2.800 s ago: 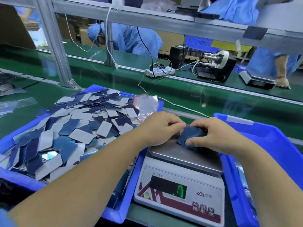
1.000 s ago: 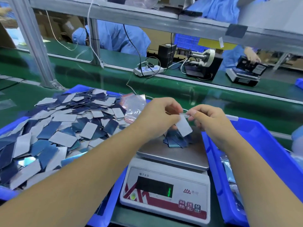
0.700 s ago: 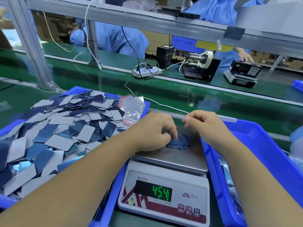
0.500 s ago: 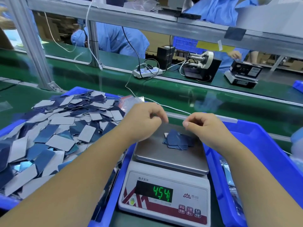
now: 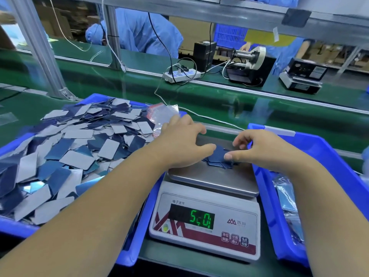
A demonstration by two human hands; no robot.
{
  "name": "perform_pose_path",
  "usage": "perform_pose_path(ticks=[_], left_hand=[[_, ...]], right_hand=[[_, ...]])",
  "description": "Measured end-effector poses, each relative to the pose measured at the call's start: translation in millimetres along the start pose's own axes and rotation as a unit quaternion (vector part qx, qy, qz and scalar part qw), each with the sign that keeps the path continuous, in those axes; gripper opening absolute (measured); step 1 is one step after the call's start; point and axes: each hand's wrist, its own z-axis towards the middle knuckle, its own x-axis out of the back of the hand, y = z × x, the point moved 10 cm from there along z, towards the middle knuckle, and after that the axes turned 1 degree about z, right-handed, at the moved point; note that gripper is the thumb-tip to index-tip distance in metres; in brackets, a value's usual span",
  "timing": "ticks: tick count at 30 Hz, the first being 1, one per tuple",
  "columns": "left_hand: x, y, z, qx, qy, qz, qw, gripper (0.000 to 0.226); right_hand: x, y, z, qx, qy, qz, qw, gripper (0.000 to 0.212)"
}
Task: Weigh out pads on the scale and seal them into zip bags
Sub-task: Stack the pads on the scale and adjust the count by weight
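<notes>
Landmark: white power strip (image 5: 181,75) on green desk (image 5: 229,108) beyond conveyor rail. Black cables (image 5: 159,37) rise from it; white cable (image 5: 199,116) runs from it toward viewer. Right of strip: black box (image 5: 204,53), then tape dispenser (image 5: 248,64) with pale wheel. Further right: second weighing machine (image 5: 303,75). Behind strip: person in blue coat and cap (image 5: 139,31), bent over. Far left of strip: slanted aluminium post (image 5: 38,47). Above: grey metal shelf beam (image 5: 199,11).

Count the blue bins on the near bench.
2. One blue bin sits left of the scale, heaped with pads. The other blue bin sits right of it, holding bagged pads.
</notes>
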Motion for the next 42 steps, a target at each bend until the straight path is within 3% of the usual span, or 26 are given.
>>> perform_pose_path(ticks=[4,10,18,24,31,37,42], left_hand=[[-3.4,4.1,-4.7,0.001,-0.028,0.035,0.999,0.071],[-20.0,18.3,-11.4,-0.053,-0.090,0.076,0.992,0.063],[-18.7,24.0,-9.8,-0.068,-0.096,-0.059,0.991,0.028],[-17.8,24.7,-9.6,-0.067,-0.092,-0.129,0.985,0.025],[-12.4,24.7,-9.7,-0.066,-0.070,-0.148,0.984,0.028],[-18.9,12.7,-9.7,-0.040,-0.101,0.008,0.994,0.035],[-18.5,12.0,-8.9,-0.035,-0.108,-0.019,0.993,0.028]], right_hand=[[-1.7,-3.2,-3.5,-0.012,-0.018,-0.020,1.000,0.051],[-11.0,-9.2,-3.6,0.005,-0.041,-0.016,0.999,0.049],[-22.2,-25.0,-3.6,0.034,-0.068,0.069,0.995,0.036],[-23.5,-33.7,-6.2,0.054,-0.068,0.124,0.988,0.035],[-21.1,-50.3,-7.7,0.119,-0.038,0.081,0.989,0.020],[-24.4,-41.9,-7.8,0.087,-0.069,0.105,0.988,0.018],[-26.5,-41.8,-9.3,0.076,-0.072,0.102,0.989,0.019]])
